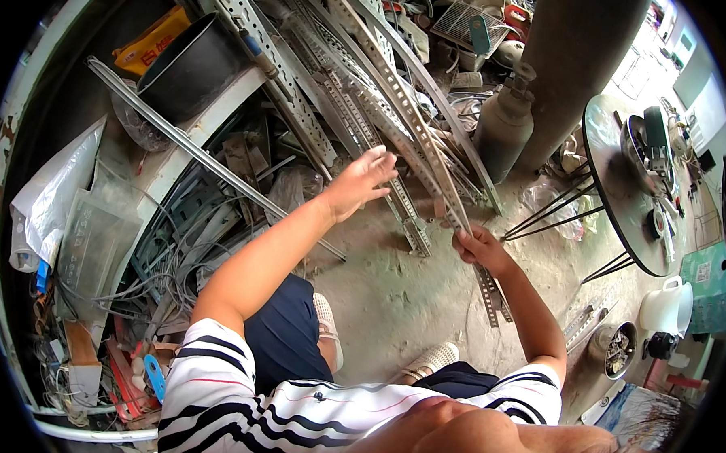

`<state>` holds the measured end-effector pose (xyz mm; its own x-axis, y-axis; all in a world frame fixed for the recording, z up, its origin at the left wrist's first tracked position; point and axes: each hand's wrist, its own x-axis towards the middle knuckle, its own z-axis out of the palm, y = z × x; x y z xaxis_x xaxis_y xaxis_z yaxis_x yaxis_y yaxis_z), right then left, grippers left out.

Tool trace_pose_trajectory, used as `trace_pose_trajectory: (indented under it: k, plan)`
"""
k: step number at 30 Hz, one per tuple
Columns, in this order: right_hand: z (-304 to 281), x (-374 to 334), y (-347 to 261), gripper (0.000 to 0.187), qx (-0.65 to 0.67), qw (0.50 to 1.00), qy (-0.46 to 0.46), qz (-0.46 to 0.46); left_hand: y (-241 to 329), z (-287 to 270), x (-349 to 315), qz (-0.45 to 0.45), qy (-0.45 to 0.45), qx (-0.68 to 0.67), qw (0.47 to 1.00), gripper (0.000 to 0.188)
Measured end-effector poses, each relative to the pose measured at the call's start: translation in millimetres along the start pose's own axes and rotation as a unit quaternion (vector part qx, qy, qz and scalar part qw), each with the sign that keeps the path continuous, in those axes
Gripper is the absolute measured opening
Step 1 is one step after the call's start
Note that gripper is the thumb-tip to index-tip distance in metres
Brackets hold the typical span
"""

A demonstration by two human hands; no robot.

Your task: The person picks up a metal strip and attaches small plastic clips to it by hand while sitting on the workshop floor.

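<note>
My right hand (pixel 482 247) is closed around a long slotted metal angle bar (pixel 489 292) near its lower end. From there the bar slants up and away to the far left, and a short piece of it sticks out below my fist. My left hand (pixel 359 184) is raised to the left of that bar with its fingers apart and nothing in it. Close beyond it, another perforated metal bar (pixel 412 228) stands with its foot on the floor. More metal strips (pixel 354 117) lean together in a bundle behind both hands.
A shelf on the left holds a black tub (pixel 183 84), with tangled cables and scrap below. A grey gas cylinder (pixel 505 130) stands by a thick column (pixel 578 47). On the right are a round black table (pixel 607 155), a metal pot (pixel 609 363) and a white jug (pixel 660 309).
</note>
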<state>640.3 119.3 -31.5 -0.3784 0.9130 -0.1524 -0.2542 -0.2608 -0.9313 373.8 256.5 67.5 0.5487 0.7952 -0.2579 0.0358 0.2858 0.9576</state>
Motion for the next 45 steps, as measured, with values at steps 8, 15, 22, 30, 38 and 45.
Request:
trace_pose_trajectory:
  k: [8, 15, 22, 30, 38, 45]
  plan:
    - [11, -23, 11, 0.049, 0.005, 0.999, -0.023, 0.044, -1, 1, 25, -0.009, -0.077, -0.262, 0.962, 0.035]
    - [10, -22, 21, 0.046, -0.058, 0.997, 0.001, 0.048, -19, -5, 35, -0.036, -0.058, -0.254, 0.965, 0.031]
    - [18, -18, 19, 0.047, -0.046, 0.998, -0.02, 0.04, -22, -9, 36, -0.055, -0.079, -0.25, 0.963, 0.033]
    - [27, -15, 17, 0.049, -0.065, 0.997, -0.005, 0.045, -24, -13, 37, -0.063, -0.05, -0.225, 0.971, 0.033]
    - [31, -10, 21, 0.054, -0.05, 0.998, -0.02, 0.038, -26, -3, 33, -0.063, -0.05, -0.189, 0.979, 0.035]
    - [27, -6, 23, 0.053, -0.027, 0.998, -0.044, 0.045, -19, 10, 29, -0.024, -0.028, -0.158, 0.987, 0.045]
